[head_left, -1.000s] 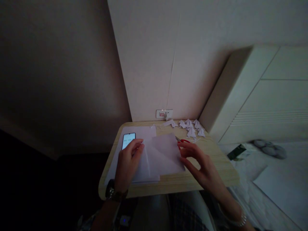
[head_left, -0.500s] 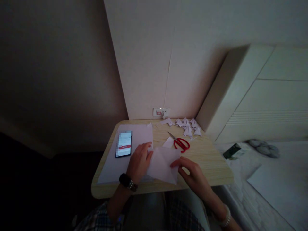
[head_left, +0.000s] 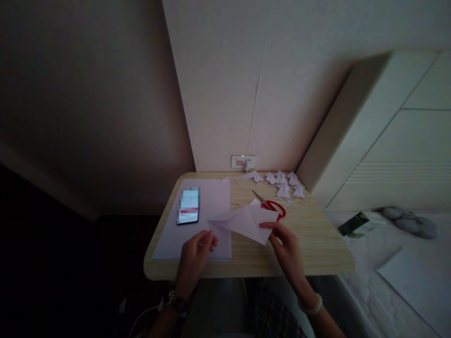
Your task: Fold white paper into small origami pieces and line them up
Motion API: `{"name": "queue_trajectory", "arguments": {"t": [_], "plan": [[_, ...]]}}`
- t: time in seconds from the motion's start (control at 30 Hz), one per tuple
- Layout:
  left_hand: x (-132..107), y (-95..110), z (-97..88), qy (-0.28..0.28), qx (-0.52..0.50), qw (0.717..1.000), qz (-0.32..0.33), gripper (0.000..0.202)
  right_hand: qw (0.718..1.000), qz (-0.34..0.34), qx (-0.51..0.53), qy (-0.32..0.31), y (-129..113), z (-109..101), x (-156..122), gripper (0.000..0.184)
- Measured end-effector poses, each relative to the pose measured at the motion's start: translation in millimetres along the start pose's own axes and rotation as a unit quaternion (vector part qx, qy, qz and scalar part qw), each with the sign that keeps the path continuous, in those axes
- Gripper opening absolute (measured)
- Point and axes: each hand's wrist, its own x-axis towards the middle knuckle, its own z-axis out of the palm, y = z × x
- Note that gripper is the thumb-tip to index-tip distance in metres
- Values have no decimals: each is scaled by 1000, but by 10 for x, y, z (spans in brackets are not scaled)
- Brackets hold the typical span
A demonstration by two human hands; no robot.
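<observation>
My right hand (head_left: 286, 244) pinches a creased square of white paper (head_left: 246, 223) by its right edge. This paper is lifted and tilted, its pointed left end reaching over the stack of white sheets (head_left: 211, 197). Just below that point, my left hand (head_left: 197, 251) is loosely curled with nothing visible in it, apart from the creased paper. Red-handled scissors (head_left: 273, 206) lie behind the paper, which partly covers their handles. Several small folded paper pieces (head_left: 283, 190) sit in a group at the table's far right.
A phone (head_left: 189, 205) with a lit screen lies on the stack. The wooden table (head_left: 317, 253) stands against a wall with a socket and plug (head_left: 244, 162). To the right, a bed holds a green and white box (head_left: 357, 224) and a large white sheet (head_left: 416, 281).
My left hand has let go of the creased paper and drawn back toward me, its fingers curling. The paper has been raised and turned in my right hand. The view has shifted slightly.
</observation>
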Motion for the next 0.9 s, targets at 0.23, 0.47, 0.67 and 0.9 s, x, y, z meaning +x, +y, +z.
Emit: {"name": "queue_trajectory", "arguments": {"t": [0.23, 0.47, 0.67, 0.9], "plan": [[87, 253, 141, -103, -281, 938, -177, 48, 997, -55, 30, 35, -201, 18, 61, 16], [145, 558, 46, 0, -460, 875, -153, 17, 985, -169, 6, 32, -352, -49, 72, 17], [24, 780, -74, 10, -400, 914, -62, 24, 975, -222, -19, 8, -570, -96, 90, 20], [-72, 941, -132, 60, -333, 940, -47, 27, 943, -308, -121, 26, -821, -331, 128, 25]]}}
